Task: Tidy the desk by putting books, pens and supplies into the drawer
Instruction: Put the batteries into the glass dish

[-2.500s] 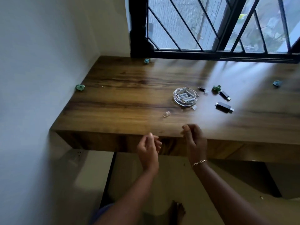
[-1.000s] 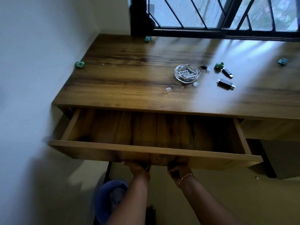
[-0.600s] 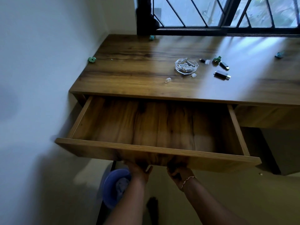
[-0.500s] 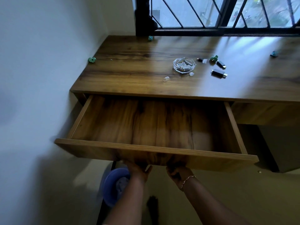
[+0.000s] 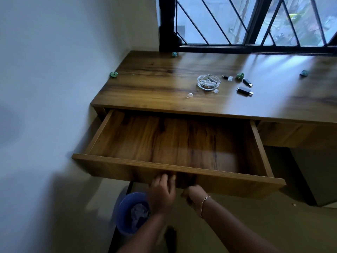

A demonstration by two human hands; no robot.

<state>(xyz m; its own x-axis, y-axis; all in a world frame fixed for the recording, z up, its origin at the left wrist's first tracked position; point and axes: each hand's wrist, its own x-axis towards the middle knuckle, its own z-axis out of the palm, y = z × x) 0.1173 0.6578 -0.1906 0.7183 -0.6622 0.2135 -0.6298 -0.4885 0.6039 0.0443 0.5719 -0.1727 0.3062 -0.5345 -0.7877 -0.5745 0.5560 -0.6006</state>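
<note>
Wooden drawer (image 5: 182, 168) stands far out under the tabletop (image 5: 155, 84), and we see nothing inside it. Our right hand (image 5: 193, 196) curls its fingers under the lower edge of the front; our left hand (image 5: 161, 191) touches the front, but we cannot tell if it grips. The glass dish (image 5: 208, 82) and USB sticks (image 5: 245, 91) lie on the tabletop. One more pull could bring the drawer off its runners and drop it.

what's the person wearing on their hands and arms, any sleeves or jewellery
No gloves on the left hand or the right hand, and no sleeves show on the forearms. A thin chain bracelet circles the right wrist; the left wrist is bare.
</note>
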